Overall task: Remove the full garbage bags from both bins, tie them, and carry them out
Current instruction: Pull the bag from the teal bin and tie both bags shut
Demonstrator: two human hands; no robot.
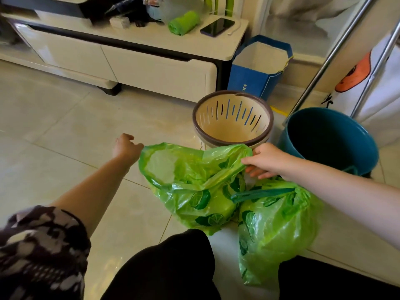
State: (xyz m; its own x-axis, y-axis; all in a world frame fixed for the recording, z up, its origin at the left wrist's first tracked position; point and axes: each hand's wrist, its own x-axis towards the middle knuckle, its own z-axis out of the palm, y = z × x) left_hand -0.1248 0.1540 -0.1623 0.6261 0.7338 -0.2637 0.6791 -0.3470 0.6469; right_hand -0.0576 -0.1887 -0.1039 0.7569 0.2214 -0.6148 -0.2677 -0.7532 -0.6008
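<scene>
At the far left the left hand reaches out over the tiled floor, its fingers loosely curled and holding nothing, just beside the left rim of the open garbage bag. This green bag lies on the floor with its mouth facing up and toward the left. The right hand pinches the bag's right rim between thumb and fingers. Next to it, nearer the person, the second garbage bag stands full — a teal drawstring runs across its gathered top, left to right. Both bags show a lime-slice print; no writing on them can be read. Behind stand the beige slotted bin and, to the right, the teal bin, both upright and without a bag.
</scene>
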